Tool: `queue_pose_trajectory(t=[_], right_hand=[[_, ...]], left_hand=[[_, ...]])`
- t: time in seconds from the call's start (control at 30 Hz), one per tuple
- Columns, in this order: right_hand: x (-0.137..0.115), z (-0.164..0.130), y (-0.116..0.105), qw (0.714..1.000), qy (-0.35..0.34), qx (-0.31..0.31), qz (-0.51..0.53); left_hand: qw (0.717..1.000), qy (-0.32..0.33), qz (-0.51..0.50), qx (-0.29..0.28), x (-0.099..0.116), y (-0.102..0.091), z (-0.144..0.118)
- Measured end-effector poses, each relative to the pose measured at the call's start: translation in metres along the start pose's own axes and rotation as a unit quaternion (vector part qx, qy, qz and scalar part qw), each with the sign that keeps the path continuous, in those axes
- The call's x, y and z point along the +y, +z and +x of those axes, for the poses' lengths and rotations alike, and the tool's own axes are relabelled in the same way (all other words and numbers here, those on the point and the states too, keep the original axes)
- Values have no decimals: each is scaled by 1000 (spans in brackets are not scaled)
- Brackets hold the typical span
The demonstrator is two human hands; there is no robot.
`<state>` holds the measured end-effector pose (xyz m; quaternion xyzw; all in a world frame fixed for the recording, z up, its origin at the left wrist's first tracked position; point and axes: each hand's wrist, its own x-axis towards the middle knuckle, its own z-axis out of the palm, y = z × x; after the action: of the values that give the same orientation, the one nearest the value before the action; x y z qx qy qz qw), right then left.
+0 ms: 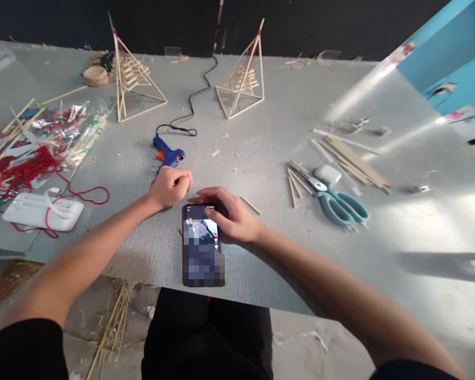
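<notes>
A smartphone (202, 258) with a lit screen lies at the near edge of the grey table. My right hand (233, 216) is at its upper right corner, the thumb over the screen and the fingers curved round past the top edge. To the left of the phone, my left hand (172, 187) rests on the table as a loose fist, with nothing visible in it. Just beyond that fist is a blue glue gun (168, 153) with an orange trigger, its black cord (190, 105) running to the back.
Two wooden stick pyramids (123, 79) (243, 79) stand at the back. Teal scissors (340, 206), short sticks (294, 187) and longer wooden strips (354, 161) lie on the right. Red yarn (35, 169), plastic packaging (73, 124) and a white device (43, 211) crowd the left.
</notes>
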<state>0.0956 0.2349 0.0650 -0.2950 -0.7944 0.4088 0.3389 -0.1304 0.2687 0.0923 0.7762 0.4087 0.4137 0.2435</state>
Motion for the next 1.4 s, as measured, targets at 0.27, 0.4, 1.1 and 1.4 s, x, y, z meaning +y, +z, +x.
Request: queue_pose_trajectory(t=[0.27, 0.4, 1.1, 1.4], right_hand=[[3, -4, -4, 1000, -10, -15, -12], [0, -3, -6, 999, -30, -20, -23], [0, -7, -6, 1000, 9, -7, 16], [-1, -6, -7, 1000, -6, 8, -7]], left_hand=[[991, -61, -113, 36, -10, 35, 40], [990, -36, -131, -28, -17, 41, 38], [990, -25, -94, -103, -11, 40, 33], [986, -63, -97, -117, -9, 39, 36]])
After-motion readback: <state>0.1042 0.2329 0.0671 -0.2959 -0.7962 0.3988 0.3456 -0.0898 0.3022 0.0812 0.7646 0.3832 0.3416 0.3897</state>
